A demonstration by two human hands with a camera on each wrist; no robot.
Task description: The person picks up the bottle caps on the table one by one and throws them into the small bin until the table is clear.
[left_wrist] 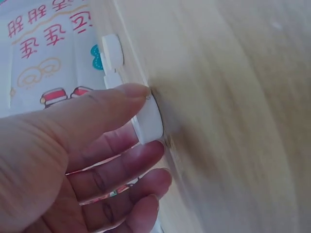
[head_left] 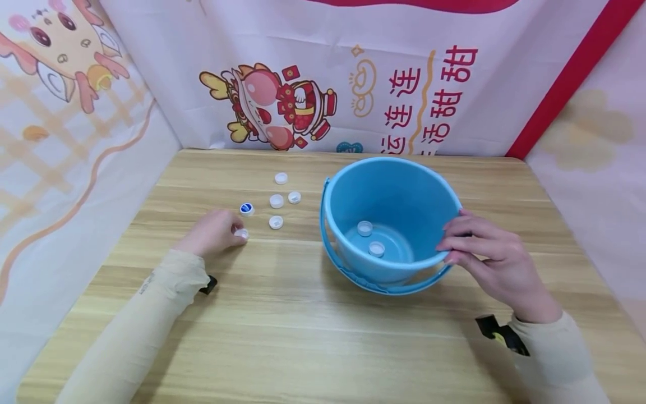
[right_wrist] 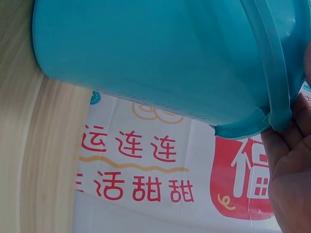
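Between its thumb and fingers my left hand (head_left: 214,231) pinches a white bottle cap (left_wrist: 149,121) at the tabletop. Just beyond that hand lies a cap with a blue top (head_left: 247,209). Several more white caps (head_left: 276,201) are scattered to its right. My right hand (head_left: 487,255) grips the right rim of a blue bucket (head_left: 388,275), thumb outside and fingers over the edge. Inside, on the bucket's floor, are two caps, one farther back (head_left: 365,228) and one nearer (head_left: 376,249). The bucket stands on the table, its handle hanging down at the front.
The wooden table (head_left: 313,348) is bounded at the back by a printed cloth (head_left: 313,33), with more cloth along the left and right sides. A black strap piece (head_left: 502,335) sits at the right wrist, another (head_left: 208,285) at the left.
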